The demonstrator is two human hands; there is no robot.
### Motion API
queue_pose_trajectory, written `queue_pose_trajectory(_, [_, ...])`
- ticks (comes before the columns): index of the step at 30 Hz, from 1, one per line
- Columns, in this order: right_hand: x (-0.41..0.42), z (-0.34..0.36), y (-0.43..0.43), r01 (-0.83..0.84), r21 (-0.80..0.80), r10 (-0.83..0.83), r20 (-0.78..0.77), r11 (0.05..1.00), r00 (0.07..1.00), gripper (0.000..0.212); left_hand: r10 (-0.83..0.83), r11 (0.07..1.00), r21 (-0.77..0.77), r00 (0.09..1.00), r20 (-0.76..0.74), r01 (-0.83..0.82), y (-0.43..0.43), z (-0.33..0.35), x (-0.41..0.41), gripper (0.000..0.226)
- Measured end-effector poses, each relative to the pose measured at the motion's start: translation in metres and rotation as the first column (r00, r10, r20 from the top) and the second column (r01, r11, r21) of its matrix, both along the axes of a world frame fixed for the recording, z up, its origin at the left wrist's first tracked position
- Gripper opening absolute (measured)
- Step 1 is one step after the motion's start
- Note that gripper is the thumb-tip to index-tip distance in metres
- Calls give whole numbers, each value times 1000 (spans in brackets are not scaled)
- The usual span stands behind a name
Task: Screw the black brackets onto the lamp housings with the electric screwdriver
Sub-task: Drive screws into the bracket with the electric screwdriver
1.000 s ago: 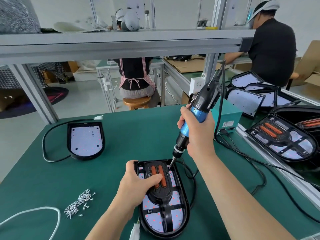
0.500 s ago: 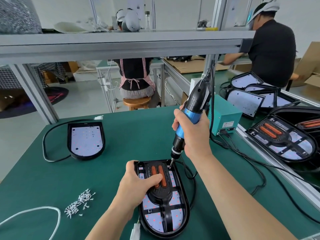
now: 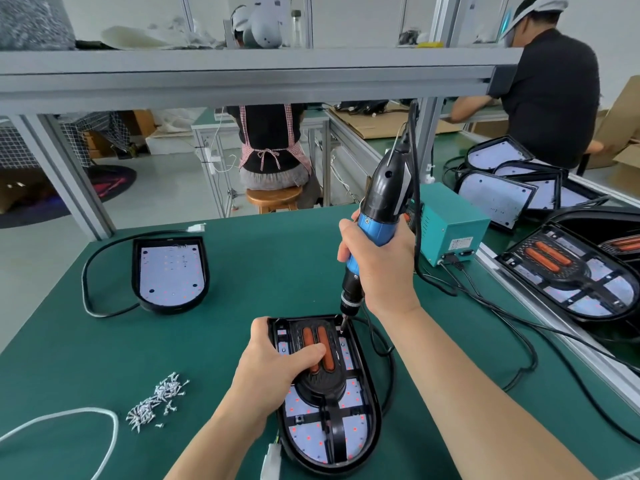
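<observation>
One lamp housing (image 3: 370, 403) lies flat at the near edge of the green worktop (image 3: 259, 265), open side up, with its rounded end toward the person. It is a black D-shaped shell with a pale board inside, dotted with small red points. A black bracket (image 3: 323, 382) sits on that board. It has a ribbed oval middle, two orange strips side by side at its far end, and thin arms reaching out to the shell's walls.

The left hand (image 3: 273, 365) grips the housing from its left side, thumb laid across the orange strips and fingers curled over the rim. The right hand (image 3: 381, 268) is wrapped tight round the blue grip of the electric screwdriver (image 3: 384, 199). The tool stands nearly upright, with its bit down at the bracket's far right corner. A black cord leaves the top of the tool and hangs past the wrist.

Left of the housing lies a loose pile of silver screws (image 3: 156, 403), and a white cord (image 3: 69, 420) curves near it. Farther back on the left rests a second housing (image 3: 169, 271) showing only its pale board, ringed by its black cable (image 3: 86, 282). A teal power box (image 3: 450, 230) stands to the right. Beyond it more housings (image 3: 581, 271) are gathered, some bracketed and some stacked. Two people work in the background with their backs turned.
</observation>
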State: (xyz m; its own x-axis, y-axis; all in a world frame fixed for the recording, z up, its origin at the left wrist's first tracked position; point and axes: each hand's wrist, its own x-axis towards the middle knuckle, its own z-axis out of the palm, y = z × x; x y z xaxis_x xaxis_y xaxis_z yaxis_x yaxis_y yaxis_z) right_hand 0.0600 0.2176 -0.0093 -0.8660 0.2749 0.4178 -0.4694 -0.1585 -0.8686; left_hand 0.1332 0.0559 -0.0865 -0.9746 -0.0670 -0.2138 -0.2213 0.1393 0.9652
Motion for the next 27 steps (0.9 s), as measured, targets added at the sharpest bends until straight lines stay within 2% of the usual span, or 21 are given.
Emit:
queue_pose_trajectory(8, [-3,2,-2,-89,20,88,24,996,996,16,3,1000,10,1000,-10,-2,0,-2,0,60])
queue_pose_trajectory(14, [-5,2,-3,-218,61,218,12,974,976,12,2,1000,25,1000,11,-3,1,-2,0,66])
queue_pose_trajectory(17, [-7,4,-1,-279,52,278,30,959,960,19,-6,1000,25,1000,19,5,-1,-1,0,69])
queue_pose_trajectory(22, [-6,22,15,-238,-60,238,-14,969,971,23,-21,999,29,1000,17,21,-2,-2,-2,72])
queue_pose_trajectory(27, [-5,35,43,-143,-313,143,-23,939,990,15,-19,1000,14,1000,18,19,-2,-5,-4,73])
